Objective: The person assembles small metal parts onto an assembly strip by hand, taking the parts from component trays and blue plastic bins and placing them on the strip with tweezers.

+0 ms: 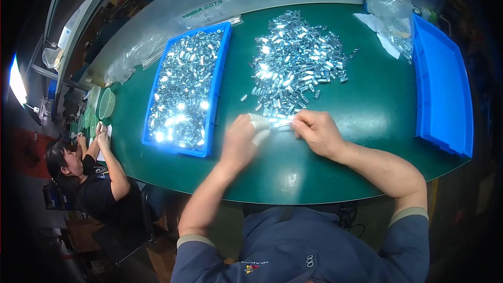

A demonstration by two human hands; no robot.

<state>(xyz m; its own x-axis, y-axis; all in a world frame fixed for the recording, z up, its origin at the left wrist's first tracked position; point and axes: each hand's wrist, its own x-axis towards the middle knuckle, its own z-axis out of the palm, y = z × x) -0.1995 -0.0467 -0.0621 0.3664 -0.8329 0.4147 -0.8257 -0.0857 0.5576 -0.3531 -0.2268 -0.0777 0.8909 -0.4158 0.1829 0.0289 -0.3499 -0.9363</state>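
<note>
My left hand (242, 139) wears pale finger cots on its thumb and forefinger. Those fingers are curled toward shiny small metal pieces (280, 122) at the near edge of the pile. From the other side my right hand (320, 132) closes thumb and fingers in a pinch on a piece there. Glare and blur hide exactly how many pieces lie between the fingertips. Just beyond both hands spreads a large loose pile of silvery metal pieces (298, 57), short and tube-like, on the green table (367, 110).
Left of the pile, a blue tray (214, 94) is filled with similar metal pieces. Another blue tray (445, 89) stands at the right edge. Clear plastic bags (390, 13) lie at the back right. A co-worker (99, 178) sits at the far left near green bowls (107, 104).
</note>
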